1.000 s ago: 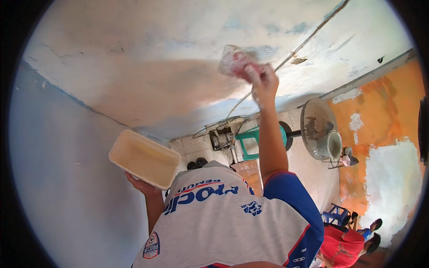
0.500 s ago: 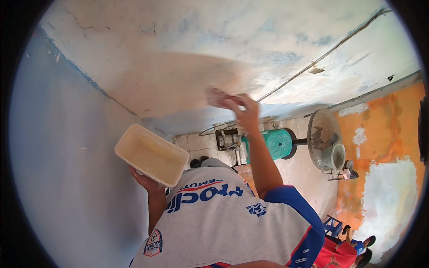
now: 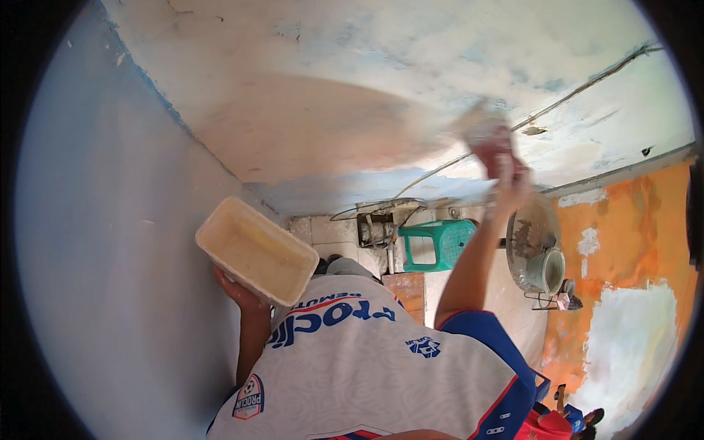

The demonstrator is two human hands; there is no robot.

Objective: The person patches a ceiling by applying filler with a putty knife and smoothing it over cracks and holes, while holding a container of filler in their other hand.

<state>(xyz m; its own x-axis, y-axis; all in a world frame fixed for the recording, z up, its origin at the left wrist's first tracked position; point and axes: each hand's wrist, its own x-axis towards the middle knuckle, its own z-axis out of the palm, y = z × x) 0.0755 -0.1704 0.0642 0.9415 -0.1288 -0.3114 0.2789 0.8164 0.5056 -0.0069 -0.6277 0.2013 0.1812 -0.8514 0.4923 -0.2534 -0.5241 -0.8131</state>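
Note:
My left hand point(image 3: 240, 292) grips a pale rectangular plastic tub point(image 3: 246, 276) from below, at its near left side. The tub is tilted, and a cream-coloured coating shows inside it. My right hand point(image 3: 510, 185) is raised at the right, closed round a wide paintbrush point(image 3: 490, 139) with a reddish handle. Motion blurs the brush, and its pale head is at the patchy white wall point(image 3: 345, 59); I cannot tell whether it touches.
A bluish wall point(image 3: 110, 242) rises close at the left. On the tiled floor stand a green plastic stool point(image 3: 440, 246) and a metal device with cables point(image 3: 376, 230). A round table point(image 3: 522, 238) carries a bucket point(image 3: 546, 270). Other people point(image 3: 546, 425) are at the lower right.
My right hand has swept the brush to the right and slightly up along the wall. The left hand and tub have barely moved. My view has shifted a little.

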